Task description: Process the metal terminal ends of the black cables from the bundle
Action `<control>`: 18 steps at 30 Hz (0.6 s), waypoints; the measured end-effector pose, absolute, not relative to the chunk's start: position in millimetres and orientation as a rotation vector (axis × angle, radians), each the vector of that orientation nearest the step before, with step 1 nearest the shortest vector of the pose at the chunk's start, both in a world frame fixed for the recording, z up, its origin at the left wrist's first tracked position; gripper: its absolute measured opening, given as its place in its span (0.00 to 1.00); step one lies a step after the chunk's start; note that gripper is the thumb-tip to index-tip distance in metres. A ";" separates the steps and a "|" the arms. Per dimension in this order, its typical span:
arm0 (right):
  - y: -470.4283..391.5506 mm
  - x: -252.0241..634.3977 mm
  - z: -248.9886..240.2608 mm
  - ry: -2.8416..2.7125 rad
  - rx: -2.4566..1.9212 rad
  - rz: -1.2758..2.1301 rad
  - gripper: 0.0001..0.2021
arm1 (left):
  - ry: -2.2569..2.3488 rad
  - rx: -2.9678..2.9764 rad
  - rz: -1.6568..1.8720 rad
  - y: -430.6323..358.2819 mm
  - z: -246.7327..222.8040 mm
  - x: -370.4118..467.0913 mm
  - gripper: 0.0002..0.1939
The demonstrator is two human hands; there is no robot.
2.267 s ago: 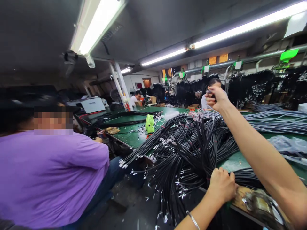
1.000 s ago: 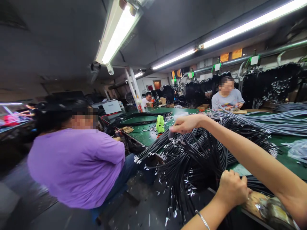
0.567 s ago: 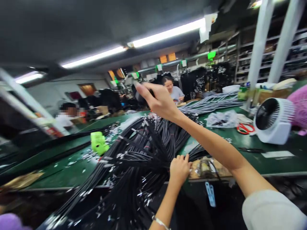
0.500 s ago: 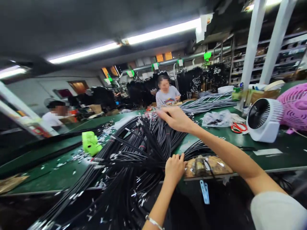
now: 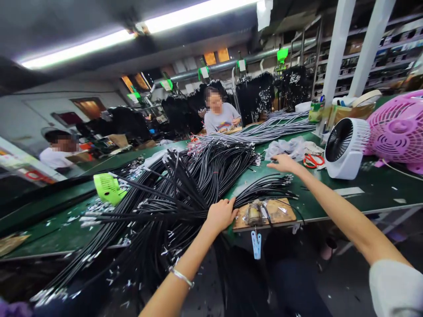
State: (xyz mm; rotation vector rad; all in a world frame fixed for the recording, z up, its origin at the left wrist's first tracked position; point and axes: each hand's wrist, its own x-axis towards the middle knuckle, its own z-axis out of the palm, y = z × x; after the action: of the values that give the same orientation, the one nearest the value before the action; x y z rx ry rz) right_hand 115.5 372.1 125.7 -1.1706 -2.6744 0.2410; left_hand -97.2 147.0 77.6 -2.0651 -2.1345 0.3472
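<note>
On a green table (image 5: 380,182), black cables (image 5: 218,167), pink fan (image 5: 396,127), ceiling tube lights (image 5: 198,13)

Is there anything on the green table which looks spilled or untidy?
Yes. Small pale scraps lie scattered beside the light-green fan, perhaps spilled waste, and many black cables droop over the near edge of the green table rather than lying flat.

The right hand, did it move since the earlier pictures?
Yes. The right hand has moved to the right, away from the big pile of black cables and closer to the white fan.
</note>
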 end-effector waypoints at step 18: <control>304.9 5.7 56.1 -3.096 -0.477 0.223 0.37 | -2.104 -1.924 0.717 115.5 112.1 -116.5 0.21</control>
State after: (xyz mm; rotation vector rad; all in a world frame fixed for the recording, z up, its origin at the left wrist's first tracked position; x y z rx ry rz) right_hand 5.7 304.9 56.1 -0.4772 -3.0955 0.2232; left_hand -116.5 115.5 112.1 -1.9242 -2.1037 0.7172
